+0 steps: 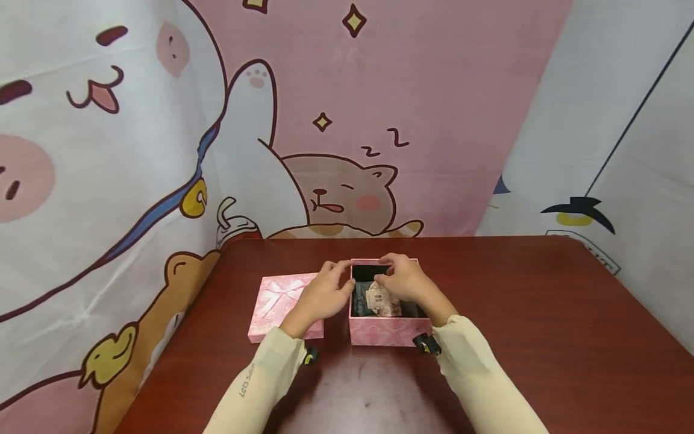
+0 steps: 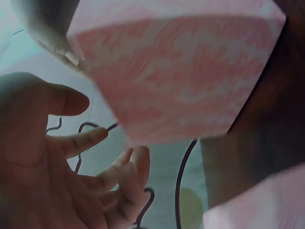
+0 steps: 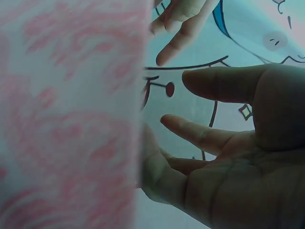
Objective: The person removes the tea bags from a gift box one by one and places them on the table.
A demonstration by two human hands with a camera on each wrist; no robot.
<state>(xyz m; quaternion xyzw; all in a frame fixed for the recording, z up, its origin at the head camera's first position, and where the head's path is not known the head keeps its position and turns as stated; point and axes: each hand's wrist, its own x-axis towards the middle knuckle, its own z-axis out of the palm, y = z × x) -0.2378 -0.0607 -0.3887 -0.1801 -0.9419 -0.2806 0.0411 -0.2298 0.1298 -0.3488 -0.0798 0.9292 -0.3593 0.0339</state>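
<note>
A pink marbled gift box [image 1: 389, 331] stands uncovered on the table. In it lie dark wrapping [image 1: 363, 301] and a brownish patterned item [image 1: 387, 306] with a pale paper label [image 1: 375, 299]. My left hand [image 1: 325, 293] is at the box's left rim, thumb and fingers spread apart. Over the box's right side reaches my right hand [image 1: 408, 280], its thumb close to the patterned item; contact cannot be told. Both wrist views show the box wall close up. Nothing shows between the thumb and fingers of the left hand [image 2: 71, 162] or of the right hand [image 3: 224, 138].
Left of the box lies its pink lid [image 1: 262, 304] with a ribbon bow, partly behind my left forearm. The reddish-brown table [image 1: 542, 313] extends to the right. A cartoon-printed cloth [image 1: 434, 120] hangs behind the table and along its left side.
</note>
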